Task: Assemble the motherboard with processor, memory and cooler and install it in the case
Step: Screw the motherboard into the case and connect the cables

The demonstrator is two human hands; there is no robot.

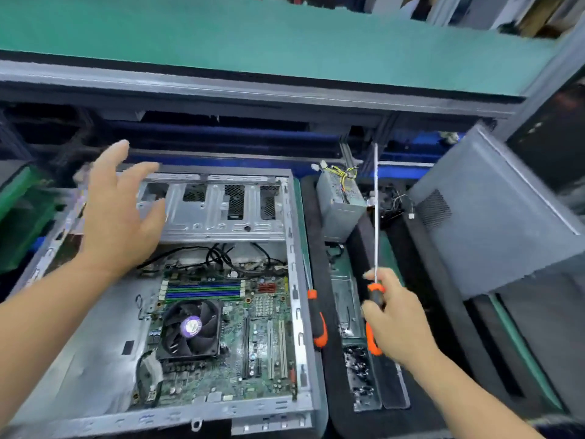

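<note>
Left hand [118,213] hovers fingers spread over the case [294,280], upper left; right hand [395,315] grips a long screwdriver [376,217], lower right.

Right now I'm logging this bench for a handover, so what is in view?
Case: one, grey, open, lying centre-left.
Motherboard: one, green, inside case.
Cooler fan: one, black, purple sticker, on motherboard.
Memory slots: several, blue and green, above fan.
Power supply: one, grey, right of case.
Spare screwdriver: one, orange-black, beside case.
Side panel: one, grey, far right.
Left hand: open, over case.
Right hand: grips long screwdriver.
</note>
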